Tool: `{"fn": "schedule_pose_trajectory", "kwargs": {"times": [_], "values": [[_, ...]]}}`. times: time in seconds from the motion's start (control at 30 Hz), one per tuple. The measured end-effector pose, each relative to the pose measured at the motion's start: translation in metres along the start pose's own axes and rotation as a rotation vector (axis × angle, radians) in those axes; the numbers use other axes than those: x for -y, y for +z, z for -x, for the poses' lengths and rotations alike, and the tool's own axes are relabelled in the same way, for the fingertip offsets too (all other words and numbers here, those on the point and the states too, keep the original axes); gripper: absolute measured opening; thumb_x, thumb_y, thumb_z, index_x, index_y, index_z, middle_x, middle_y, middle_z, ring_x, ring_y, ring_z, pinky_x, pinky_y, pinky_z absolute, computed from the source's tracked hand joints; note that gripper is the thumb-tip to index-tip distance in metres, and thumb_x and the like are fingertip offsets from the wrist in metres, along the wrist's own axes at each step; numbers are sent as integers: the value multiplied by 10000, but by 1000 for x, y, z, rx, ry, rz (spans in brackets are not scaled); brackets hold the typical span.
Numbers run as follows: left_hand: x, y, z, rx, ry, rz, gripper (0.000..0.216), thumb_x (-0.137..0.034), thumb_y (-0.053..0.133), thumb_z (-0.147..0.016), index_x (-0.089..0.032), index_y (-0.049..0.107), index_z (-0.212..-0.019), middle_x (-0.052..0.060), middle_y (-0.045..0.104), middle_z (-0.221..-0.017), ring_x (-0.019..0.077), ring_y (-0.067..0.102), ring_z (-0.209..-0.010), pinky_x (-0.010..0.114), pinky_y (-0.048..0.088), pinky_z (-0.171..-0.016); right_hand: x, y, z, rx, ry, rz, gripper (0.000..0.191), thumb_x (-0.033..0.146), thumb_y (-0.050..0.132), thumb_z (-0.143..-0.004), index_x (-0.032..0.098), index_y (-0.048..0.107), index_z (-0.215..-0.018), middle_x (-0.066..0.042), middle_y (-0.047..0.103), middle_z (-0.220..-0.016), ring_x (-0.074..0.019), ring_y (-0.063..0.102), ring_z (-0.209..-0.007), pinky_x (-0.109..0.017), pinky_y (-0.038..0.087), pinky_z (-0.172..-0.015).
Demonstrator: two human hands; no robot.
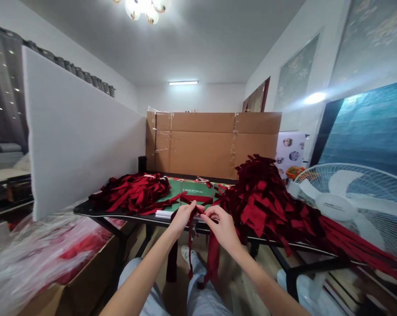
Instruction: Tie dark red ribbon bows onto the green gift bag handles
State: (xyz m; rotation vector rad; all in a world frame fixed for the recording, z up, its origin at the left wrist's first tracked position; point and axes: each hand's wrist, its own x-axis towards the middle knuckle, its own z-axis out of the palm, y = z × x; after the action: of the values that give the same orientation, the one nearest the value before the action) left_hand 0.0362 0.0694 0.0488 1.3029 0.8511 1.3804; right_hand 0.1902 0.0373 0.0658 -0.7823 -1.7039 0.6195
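So, far left: a white foam partition board (80, 131) stands upright, and below it clear plastic wrap (30, 263) bulges out of a brown cardboard box (86, 281).

Left pile: a tangled heap of dark red ribbon strips (131, 193) lies on a black-topped table (96, 210), just beside a small stack of flat white strips (164, 214).

Left hand: the left hand (183, 218) is closed to a tight pinch on a long dark red ribbon (191, 245), just off the table's front edge.

Centre: a green printed box (195, 191) lies flat on the table, with taped brown cardboard sheets (201, 145) standing behind it.

Right hand: the right hand (222, 228) is also pinched closed on the same ribbon, touching it just beside the left hand. The ribbon's ends hang below the table edge.

Right pile: a larger heap of dark red ribbon strips (264, 206) spills along the table's right side.

Far right: a white electric fan (337, 206) stands beyond the table.
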Motion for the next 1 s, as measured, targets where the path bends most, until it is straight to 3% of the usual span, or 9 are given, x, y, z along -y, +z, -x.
{"fn": "schedule_pose_trajectory", "kwargs": {"times": [0.2, 0.4, 0.47, 0.63, 0.77, 1.0], "values": [[-8, 4, 5, -29, -32, -60, 509, -578, 566, -755, -108, 748, -829, 35, 655, -588, 148, 551, -577, 225, 380, -578, -4, -1, -6, 25, 302, -250, 404, 555, 727, -616, 184, 574, -658, -24, 644, -603, -186, 629, -615, -309, 503, -635], [-19, 10, 8, -63, -37, -110, 496, -587, 594, -716, -115, 746, -735, 24, 624, -527, 137, 508, -522, 224, 323, -498, -5, -2, -16, 87, 481, -380, 469, 552, 796, -472, 177, 553, -614, -3, 647, -591, -166, 648, -571, -279, 527, -588], [-20, 10, 8, -49, -32, -112, 501, -598, 595, -705, -118, 736, -708, 19, 608, -507, 138, 499, -517, 228, 319, -499, -6, -1, -18, 129, 561, -417, 453, 517, 808, -483, 181, 539, -626, 11, 649, -603, -133, 619, -506, -252, 515, -530], [-18, 8, 7, -70, 19, -209, 550, -651, 568, -688, -135, 634, -510, -17, 499, -424, 96, 361, -436, 238, 237, -468, -6, 2, -18, 281, 760, -499, 373, 503, 709, -671, 158, 635, -790, -28, 674, -698, -93, 547, -434, -221, 462, -423], [-18, 8, 6, -42, 11, -232, 570, -678, 544, -682, -138, 620, -515, -25, 474, -424, 94, 343, -436, 240, 227, -463, -8, 5, -17, 240, 790, -523, 341, 473, 723, -671, 155, 649, -769, -3, 643, -668, -71, 535, -440, -198, 467, -449], [-15, 4, 5, -42, -19, -316, 599, -687, 503, -711, -124, 602, -531, -49, 417, -429, 81, 299, -430, 237, 203, -445, -3, 5, -13, 156, 697, -480, 343, 483, 761, -622, 167, 677, -725, -6, 660, -720, -84, 561, -497, -216, 481, -515]]}}
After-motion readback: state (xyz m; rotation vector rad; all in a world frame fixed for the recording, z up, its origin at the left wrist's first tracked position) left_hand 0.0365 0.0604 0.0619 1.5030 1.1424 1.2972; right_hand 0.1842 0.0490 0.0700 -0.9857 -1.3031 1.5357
